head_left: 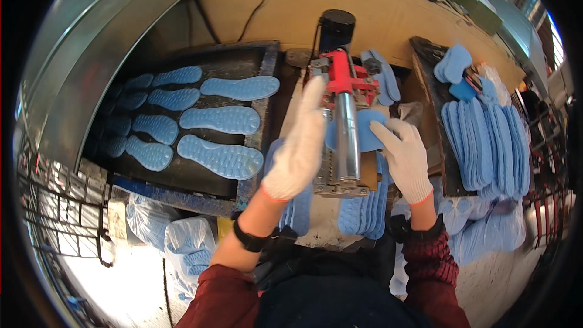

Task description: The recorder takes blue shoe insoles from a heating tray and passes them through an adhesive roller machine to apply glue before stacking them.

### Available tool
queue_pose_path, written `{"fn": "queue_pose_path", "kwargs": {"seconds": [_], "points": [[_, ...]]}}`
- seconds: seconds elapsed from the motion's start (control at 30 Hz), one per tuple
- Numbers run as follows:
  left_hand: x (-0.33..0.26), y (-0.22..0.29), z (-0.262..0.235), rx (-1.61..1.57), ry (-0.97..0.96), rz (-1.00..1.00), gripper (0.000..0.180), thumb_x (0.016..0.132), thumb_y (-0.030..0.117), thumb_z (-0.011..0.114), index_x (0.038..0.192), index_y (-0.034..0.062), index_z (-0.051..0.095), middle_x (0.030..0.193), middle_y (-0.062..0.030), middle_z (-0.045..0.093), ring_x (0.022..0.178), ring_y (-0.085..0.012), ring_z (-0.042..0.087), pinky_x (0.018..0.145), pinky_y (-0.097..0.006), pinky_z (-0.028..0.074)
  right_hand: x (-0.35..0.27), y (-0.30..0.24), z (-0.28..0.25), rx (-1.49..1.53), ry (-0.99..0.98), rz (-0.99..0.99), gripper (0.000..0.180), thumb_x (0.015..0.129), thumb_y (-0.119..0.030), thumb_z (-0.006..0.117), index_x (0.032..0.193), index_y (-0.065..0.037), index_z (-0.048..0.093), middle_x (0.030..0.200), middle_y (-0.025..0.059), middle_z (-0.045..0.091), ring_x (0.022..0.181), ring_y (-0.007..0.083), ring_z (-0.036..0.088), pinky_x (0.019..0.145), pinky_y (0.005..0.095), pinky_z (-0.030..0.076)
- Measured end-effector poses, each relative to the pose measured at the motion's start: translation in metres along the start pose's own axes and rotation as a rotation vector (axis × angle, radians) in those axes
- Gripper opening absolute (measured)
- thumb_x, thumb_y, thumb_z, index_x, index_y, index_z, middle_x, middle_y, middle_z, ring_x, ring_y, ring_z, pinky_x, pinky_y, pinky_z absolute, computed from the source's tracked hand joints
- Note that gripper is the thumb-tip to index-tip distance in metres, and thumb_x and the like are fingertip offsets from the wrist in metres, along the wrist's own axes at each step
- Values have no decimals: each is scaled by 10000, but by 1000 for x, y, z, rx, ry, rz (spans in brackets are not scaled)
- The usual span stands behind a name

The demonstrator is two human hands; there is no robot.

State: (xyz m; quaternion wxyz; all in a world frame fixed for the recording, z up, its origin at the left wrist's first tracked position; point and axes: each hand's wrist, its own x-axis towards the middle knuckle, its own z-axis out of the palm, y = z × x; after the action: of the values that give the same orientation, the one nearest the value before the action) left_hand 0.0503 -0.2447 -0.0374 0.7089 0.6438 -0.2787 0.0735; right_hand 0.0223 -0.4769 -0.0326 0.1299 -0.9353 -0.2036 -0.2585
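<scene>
My right hand, in a white knit glove, pinches the edge of a blue shoe insole. That insole lies partly beneath the shiny metal roller of a small machine with a red bracket and a black motor. To the left of the roller, my left hand, gloved alike, is raised with its fingers stretched out and slightly blurred; I see nothing in it. Below the machine stand stacked insoles on the right and more insoles on the left, partly covered by my left hand and arm.
On the left, a dark conveyor bed carries rows of textured blue insoles under a metal hood. A board on the right holds piled insoles. Clear bags of insoles sit low at left, near a black wire rack.
</scene>
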Motion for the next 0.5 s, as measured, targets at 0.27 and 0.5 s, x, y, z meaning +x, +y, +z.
{"fn": "queue_pose_path", "kwargs": {"seconds": [0.27, 0.5], "points": [[-26, -73, -22, 135, 97, 77, 512, 1072, 216, 378, 1507, -26, 259, 1545, -209, 310, 1427, -295, 324, 1171, -338, 235, -86, -24, 37, 797, 400, 911, 243, 1016, -140, 458, 979, 25, 632, 824, 40, 588, 757, 115, 537, 698, 274, 454], [-70, -61, -37, -199, 69, -489, 705, 1055, 544, 242, 1528, 23, 266, 1473, -133, 410, 1345, -227, 402, 1150, -360, 287, -162, 7, 178, -55, -41, 239, 623, 761, -80, 780, 1308, 1, 493, 1263, 147, 572, 1145, 299, 588, 982, 373, 475]]}}
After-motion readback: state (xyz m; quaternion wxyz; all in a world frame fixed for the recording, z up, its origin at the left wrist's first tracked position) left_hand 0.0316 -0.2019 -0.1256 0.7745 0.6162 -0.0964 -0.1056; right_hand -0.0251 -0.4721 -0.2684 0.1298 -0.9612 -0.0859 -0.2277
